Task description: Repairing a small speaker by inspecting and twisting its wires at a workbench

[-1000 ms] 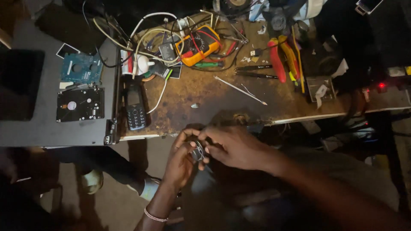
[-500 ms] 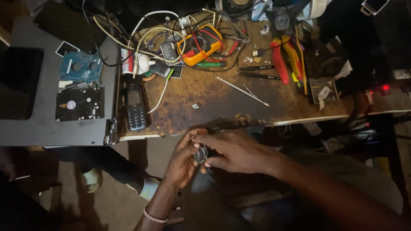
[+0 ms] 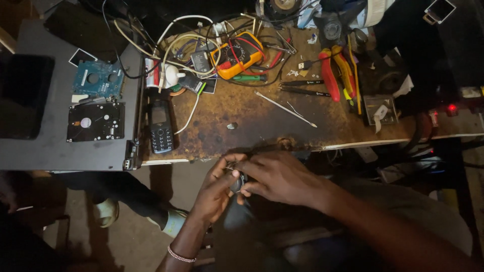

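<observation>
Low centre of the frame, the left hand (image 3: 216, 190) and right hand (image 3: 280, 177) are both pinched around a small dark part (image 3: 237, 183), mostly buried under fingers, so no telling what it is. Above them the rusty workbench (image 3: 262, 126) carries a keypad phone (image 3: 161, 127), and that upper-centre cable tangle half swallows the yellow multimeter (image 3: 237, 54).

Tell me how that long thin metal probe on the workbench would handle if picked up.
The thin metal probe looks slender and light, so it likely flexes slightly. Lying flat on the rusty bench, it is probably hard to pinch up. Its pointed tip may prick.
</observation>
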